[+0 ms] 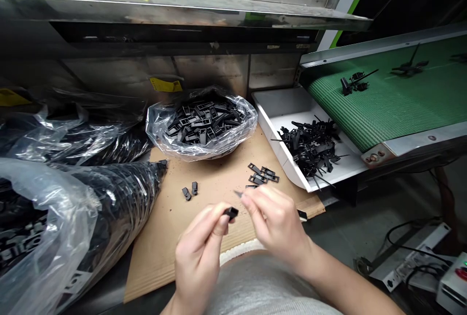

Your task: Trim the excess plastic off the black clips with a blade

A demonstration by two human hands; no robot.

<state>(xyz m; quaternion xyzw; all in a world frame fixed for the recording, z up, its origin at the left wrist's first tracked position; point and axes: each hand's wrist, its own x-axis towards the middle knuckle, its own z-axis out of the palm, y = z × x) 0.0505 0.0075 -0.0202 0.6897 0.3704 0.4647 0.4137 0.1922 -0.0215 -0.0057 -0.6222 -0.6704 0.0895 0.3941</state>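
My left hand (199, 247) pinches a small black plastic part (230, 213) between thumb and fingers, its hollow end facing right. Closed around a slim knife, my right hand (277, 218) is just to the right of that part. The knife's pointed grey blade (238, 193) sticks out past my fingertips, apart from the part; most of the handle is hidden in my hand. Two small black pieces (190, 190) lie on the cardboard (219, 174). Several flat black frame-shaped parts (262, 175) lie beyond my right hand.
A clear plastic bag (155, 130) full of black parts stands at the back. Larger filled bags (120, 203) crowd the left. At right, a white tray (282, 157) holds tangled black mouldings below a green conveyor belt (390, 106) carrying more. A metal shelf (182, 11) spans above.
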